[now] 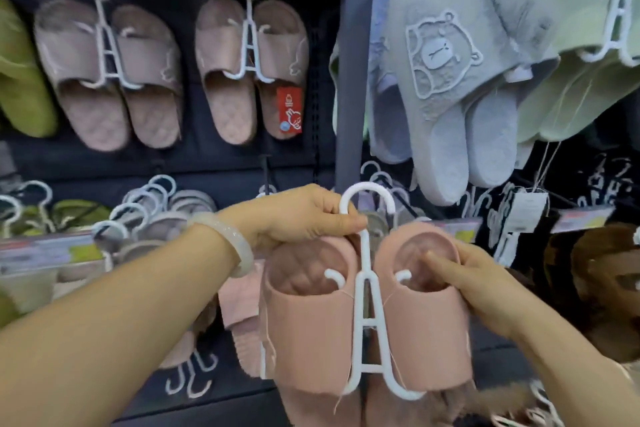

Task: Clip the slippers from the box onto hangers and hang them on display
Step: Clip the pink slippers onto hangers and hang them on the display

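A pair of pink slippers (367,319) sits on a white hanger (367,291), held before the display. The left hand (294,215) pinches the hanger's neck; the right hand (485,291) grips the right slipper, a finger seemingly inside. Behind, a mauve pair (249,69) and grey bear slippers (446,80) hang.

The pink slippers (363,333) run off the bottom edge, toes unseen; neighbouring price strips (52,250) are blurred.

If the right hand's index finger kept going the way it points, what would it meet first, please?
The right hand points its index finger up-left into the right pink slipper; it would probably meet that slipper's insole first, though depth is unclear.
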`<action>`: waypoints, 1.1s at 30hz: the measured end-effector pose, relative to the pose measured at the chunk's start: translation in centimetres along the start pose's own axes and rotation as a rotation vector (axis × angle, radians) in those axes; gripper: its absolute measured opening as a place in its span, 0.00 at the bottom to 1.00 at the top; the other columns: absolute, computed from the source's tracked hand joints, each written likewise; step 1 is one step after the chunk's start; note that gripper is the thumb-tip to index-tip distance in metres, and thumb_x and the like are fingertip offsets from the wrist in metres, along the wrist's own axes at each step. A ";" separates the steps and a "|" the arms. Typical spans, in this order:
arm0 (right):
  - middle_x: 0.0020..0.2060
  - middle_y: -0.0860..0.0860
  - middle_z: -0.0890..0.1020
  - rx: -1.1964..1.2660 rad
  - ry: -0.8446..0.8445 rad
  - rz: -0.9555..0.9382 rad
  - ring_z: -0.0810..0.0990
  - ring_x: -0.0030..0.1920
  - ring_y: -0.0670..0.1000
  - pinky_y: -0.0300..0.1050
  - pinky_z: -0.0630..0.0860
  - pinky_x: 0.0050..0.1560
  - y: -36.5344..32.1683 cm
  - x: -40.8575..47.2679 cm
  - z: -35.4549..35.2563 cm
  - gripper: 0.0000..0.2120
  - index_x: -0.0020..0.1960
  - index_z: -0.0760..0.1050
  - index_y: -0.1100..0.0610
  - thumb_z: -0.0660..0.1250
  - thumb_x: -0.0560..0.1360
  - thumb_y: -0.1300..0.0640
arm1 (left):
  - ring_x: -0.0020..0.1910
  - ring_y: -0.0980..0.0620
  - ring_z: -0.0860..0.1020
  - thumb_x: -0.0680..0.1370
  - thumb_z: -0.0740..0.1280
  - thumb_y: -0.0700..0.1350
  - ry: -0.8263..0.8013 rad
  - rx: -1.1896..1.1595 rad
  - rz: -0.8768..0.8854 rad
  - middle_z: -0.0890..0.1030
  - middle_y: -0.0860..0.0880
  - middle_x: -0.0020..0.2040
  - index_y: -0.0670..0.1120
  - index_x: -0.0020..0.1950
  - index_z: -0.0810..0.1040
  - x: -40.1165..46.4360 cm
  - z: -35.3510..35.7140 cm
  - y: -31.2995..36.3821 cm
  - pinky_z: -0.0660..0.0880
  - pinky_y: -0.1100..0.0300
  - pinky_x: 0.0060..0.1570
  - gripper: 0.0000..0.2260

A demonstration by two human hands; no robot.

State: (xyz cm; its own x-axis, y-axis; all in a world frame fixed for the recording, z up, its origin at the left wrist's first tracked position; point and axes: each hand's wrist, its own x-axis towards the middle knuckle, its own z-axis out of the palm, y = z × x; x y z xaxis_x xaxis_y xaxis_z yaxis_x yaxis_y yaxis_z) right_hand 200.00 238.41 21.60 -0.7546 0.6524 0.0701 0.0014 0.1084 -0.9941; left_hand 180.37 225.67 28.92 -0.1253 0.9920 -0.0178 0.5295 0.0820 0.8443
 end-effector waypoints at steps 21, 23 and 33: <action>0.42 0.56 0.86 0.097 0.112 -0.217 0.82 0.41 0.54 0.49 0.77 0.47 -13.8 7.6 14.3 0.23 0.44 0.83 0.57 0.69 0.58 0.41 | 0.39 0.55 0.79 0.61 0.70 0.56 0.324 0.178 0.132 0.84 0.50 0.38 0.49 0.35 0.84 -6.8 -19.0 4.5 0.77 0.60 0.46 0.11; 0.42 0.56 0.86 0.085 0.161 -0.233 0.82 0.41 0.55 0.50 0.78 0.47 -16.0 8.7 14.3 0.24 0.44 0.83 0.56 0.69 0.57 0.40 | 0.40 0.52 0.78 0.66 0.72 0.54 0.381 0.235 0.164 0.84 0.43 0.42 0.44 0.42 0.84 -5.9 -21.1 6.0 0.78 0.52 0.52 0.14; 0.37 0.52 0.84 0.083 0.365 -0.320 0.80 0.32 0.49 0.44 0.77 0.39 -22.2 12.6 13.5 0.16 0.44 0.79 0.56 0.69 0.70 0.43 | 0.39 0.52 0.80 0.72 0.71 0.53 0.415 0.305 0.294 0.85 0.44 0.44 0.42 0.44 0.84 -1.7 -26.0 11.0 0.78 0.55 0.48 0.13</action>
State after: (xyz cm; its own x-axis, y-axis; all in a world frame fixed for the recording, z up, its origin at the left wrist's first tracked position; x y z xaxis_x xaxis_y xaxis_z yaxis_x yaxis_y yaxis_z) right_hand 181.64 234.09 43.43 -0.4290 0.8183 0.3827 -0.2565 0.2958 -0.9201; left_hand 164.58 222.39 52.14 -0.2218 0.8615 0.4567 0.8011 -0.1061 0.5891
